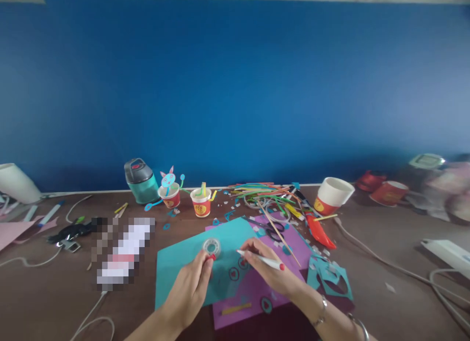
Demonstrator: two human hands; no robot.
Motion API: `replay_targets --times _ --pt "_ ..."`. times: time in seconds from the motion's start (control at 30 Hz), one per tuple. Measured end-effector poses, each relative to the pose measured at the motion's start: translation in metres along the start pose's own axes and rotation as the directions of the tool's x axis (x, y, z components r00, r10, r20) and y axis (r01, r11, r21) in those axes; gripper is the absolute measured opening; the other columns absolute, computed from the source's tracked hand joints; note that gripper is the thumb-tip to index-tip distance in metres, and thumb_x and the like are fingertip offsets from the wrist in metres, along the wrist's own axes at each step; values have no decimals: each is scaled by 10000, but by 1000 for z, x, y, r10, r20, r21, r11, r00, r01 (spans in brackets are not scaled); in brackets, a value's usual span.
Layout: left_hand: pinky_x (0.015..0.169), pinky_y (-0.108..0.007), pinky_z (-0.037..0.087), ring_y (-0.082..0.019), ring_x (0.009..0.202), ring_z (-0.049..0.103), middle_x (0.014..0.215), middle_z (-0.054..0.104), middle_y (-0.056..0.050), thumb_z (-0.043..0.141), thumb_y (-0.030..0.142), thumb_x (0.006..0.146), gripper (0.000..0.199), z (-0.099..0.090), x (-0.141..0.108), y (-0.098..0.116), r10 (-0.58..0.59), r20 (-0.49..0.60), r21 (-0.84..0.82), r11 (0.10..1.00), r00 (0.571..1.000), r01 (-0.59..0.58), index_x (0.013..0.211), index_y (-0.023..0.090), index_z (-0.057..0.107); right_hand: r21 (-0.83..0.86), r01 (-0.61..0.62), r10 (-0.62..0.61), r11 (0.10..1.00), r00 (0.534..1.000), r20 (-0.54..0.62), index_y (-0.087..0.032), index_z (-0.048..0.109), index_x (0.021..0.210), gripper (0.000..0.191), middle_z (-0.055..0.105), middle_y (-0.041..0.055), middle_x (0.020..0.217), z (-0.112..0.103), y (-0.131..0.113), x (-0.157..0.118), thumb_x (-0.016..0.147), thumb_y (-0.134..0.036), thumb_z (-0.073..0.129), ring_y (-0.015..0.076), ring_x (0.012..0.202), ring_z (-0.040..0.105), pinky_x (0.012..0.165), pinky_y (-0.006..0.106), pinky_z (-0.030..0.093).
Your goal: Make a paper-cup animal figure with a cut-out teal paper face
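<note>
A person works over a turquoise sheet of paper (pixel 176 272), the left hand (pixel 194 284) and right hand (pixel 270 272) raised side by side above it. The left hand is nearly closed, thumb and forefinger pinched on a small red piece (pixel 212 257); just beyond those fingertips is a round, whitish ring like a roll of tape (pixel 205 245), though whether the fingers also grip it cannot be told. The right hand, a silver bracelet (pixel 322 309) at its wrist, curls in a writing grip around a white marker with a red end (pixel 271 262), its tip pointing toward the left hand; contact with the paper is unclear. Between the hands, circled red hearts (pixel 234 274) mark the turquoise sheet, which overlaps a purple sheet of paper (pixel 253 316) beneath the right hand. Nearer the wearer, below the right hand, a round turquoise cut-out with a red heart (pixel 266 305) rests on the purple. Black-handled scissors (pixel 279 227) and a thin wooden stick (pixel 273 226) lie past the right hand, with turquoise paper offcuts (pixel 345 284) to its right. Beyond the left hand stands a red-and-white paper cup (pixel 201 209).
</note>
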State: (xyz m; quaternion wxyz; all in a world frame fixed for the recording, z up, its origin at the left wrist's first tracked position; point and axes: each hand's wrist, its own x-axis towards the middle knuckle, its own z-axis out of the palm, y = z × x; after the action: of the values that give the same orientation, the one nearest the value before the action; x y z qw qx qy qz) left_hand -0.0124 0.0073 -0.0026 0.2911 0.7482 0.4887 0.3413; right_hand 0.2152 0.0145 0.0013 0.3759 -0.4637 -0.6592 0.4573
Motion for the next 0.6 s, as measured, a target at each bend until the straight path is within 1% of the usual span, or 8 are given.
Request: replay_targets --times 0.07,0.17,0.23,0.3,0.37,0.47,0.53,0.6 --pt "586 -255 449 -170 605 566 650 582 -9 302 407 939 331 0 3 2 -35 54 -59 997 998 38 762 230 518 -58 -24 24 998 1000 -7 -231 552 863 184 519 -14 745 0 -1 -1 892 -379 447 146 689 469 613 255 385" --pt "685 -265 461 -174 704 579 730 599 -25 288 408 944 346 -1 5 3 -68 126 -170 981 990 89 769 219 518 -114 -53 45 992 997 -70 -232 532 803 190 480 -27 697 -2 2 2 886 -374 438 144 657 447 591 248 370" --pt "755 -273 456 -184 792 589 803 622 -38 302 412 942 333 -1 5 2 -84 150 -225 967 985 117 807 213 533 -128 -66 51 990 992 -118 -226 516 778 206 471 -29 685 -4 8 5 880 -385 436 141 640 437 576 244 359" --pt "786 -277 451 -188 833 588 839 632 -40 319 419 937 324 -1 6 0 -100 147 -261 956 984 136 830 209 541 -127 -68 48 990 987 -156 -216 507 766 225 463 -30 679 -7 13 7 874 -403 443 137 634 431 571 241 352" --pt "791 -280 451 -187 832 585 831 628 -34 321 425 936 332 0 6 -2 -109 129 -289 947 986 143 830 205 545 -113 -63 39 992 978 -203 -206 509 768 242 460 -30 675 -9 16 7 866 -421 459 134 634 428 570 240 346" --pt "786 -284 453 -183 807 575 793 610 -27 312 441 933 361 2 9 -4 -125 102 -312 938 987 152 800 198 543 -83 -55 29 995 959 -280 -193 521 753 277 470 -28 659 -9 10 6 860 -443 468 126 613 423 556 239 334" --pt "765 -282 455 -182 777 570 766 605 -27 321 464 921 378 3 11 -3 -144 86 -328 930 986 164 774 194 541 -50 -41 27 998 964 -264 -187 519 706 307 478 -26 633 -5 1 4 870 -437 447 121 596 428 549 237 335" --pt "745 -277 458 -181 756 573 753 610 -30 336 478 910 385 4 13 -3 -165 79 -345 921 983 182 764 189 544 14 -59 60 998 987 -146 -182 523 690 280 503 -21 612 3 -7 2 858 -396 458 119 584 456 538 229 351"
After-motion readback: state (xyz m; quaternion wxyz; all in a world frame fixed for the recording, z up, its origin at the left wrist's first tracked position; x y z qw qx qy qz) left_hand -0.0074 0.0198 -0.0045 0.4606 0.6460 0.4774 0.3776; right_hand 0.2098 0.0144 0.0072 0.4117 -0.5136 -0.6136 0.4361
